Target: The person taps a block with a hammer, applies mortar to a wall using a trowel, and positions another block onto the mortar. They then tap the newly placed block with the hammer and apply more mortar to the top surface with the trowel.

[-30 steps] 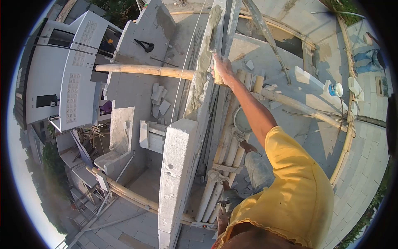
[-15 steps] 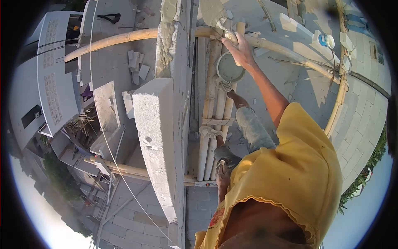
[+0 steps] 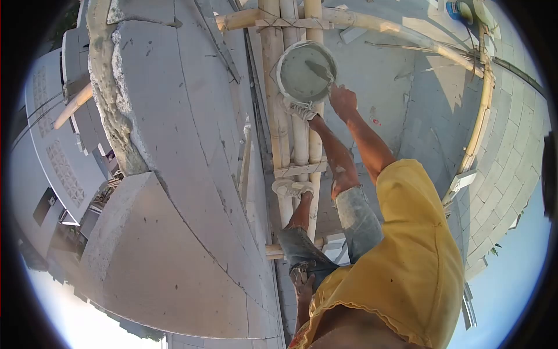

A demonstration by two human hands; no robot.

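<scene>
My right hand point(image 3: 343, 102) is closed round the handle of a trowel point(image 3: 318, 70), whose blade rests in the grey mortar of a round bucket point(image 3: 281, 74). The bucket stands on bamboo poles point(image 3: 300, 139) beside my feet. Low in the view, my left hand point(image 3: 303, 286) is near my thigh, its fingers wrapped round something small that I cannot make out. On the left, wet mortar point(image 3: 110, 93) runs along the top of a pale block wall point(image 3: 168, 81), up to a raised block point(image 3: 168, 250).
Bamboo rails point(image 3: 401, 34) cross at the top and run down the right side. A short wooden crosspiece point(image 3: 299, 169) lies over the poles near my feet. A blue and white container point(image 3: 459, 11) is at the upper right. Houses show beyond the wall.
My right hand has brought the trowel down from beyond the bucket into its mortar. The view has shifted, with the wall now larger on the left. My left hand remains low near my leg.
</scene>
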